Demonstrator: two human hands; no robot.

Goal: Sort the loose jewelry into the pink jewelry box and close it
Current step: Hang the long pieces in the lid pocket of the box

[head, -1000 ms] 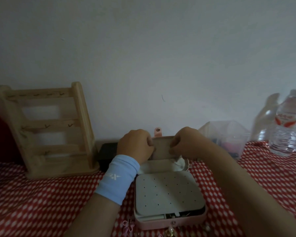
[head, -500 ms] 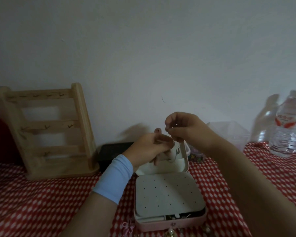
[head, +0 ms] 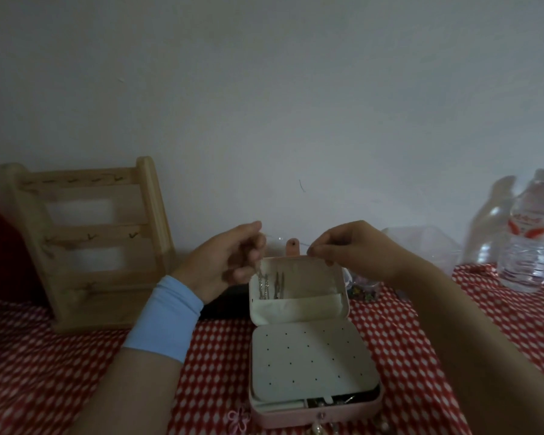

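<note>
Entry: the left hand had a narrow grip, fingers curled, pinching a fine silver-toned metal chain; a pale blue fabric wristband sat on its wrist. The right hand had an equally narrow grip, its fingertips pinching the same strand. Both were just above the raised cream-lined lid of the small rounded pink jewelry box, which stood open on the red-and-white patterned tabletop. A flat cream perforated panel covered the base.
</note>
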